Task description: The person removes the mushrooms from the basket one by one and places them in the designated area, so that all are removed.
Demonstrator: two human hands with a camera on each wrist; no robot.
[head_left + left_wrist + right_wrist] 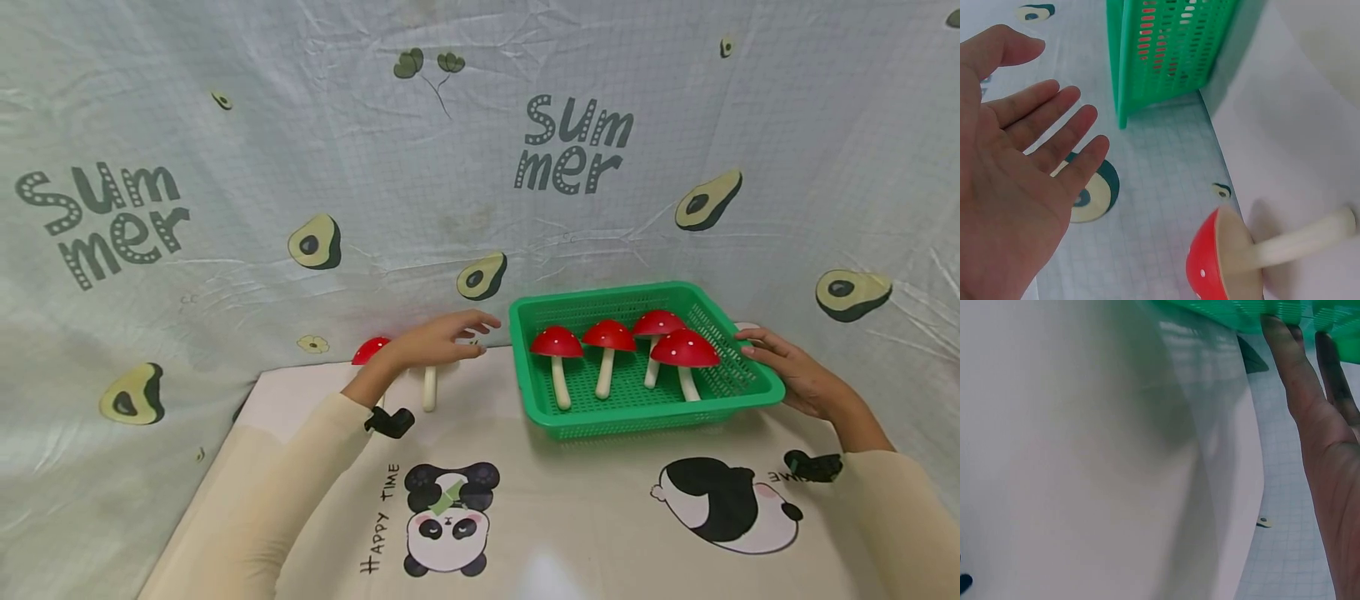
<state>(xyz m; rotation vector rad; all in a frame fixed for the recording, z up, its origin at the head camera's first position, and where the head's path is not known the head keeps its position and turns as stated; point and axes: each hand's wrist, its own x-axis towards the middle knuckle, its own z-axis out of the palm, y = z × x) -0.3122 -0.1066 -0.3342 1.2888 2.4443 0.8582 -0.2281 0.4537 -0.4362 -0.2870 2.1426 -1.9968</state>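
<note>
A green plastic basket (592,423) holds several toy mushrooms with white-dotted red caps and pale stems, one of them a mushroom (556,343) at the left end. My left hand (438,342) hovers left of the basket, its fingers loosely extended and holding nothing; the left wrist view shows the bare palm. Behind that hand and wrist stand more mushrooms: one red cap (370,350) and one pale stem (429,389) show, the rest hidden. At the basket's right end, my right hand (798,375) touches the side with outstretched fingers.
The pale cloth (577,517) on the table bears printed pandas. A hanging cloth (420,183) with avocado prints rises right behind the basket and along both sides.
</note>
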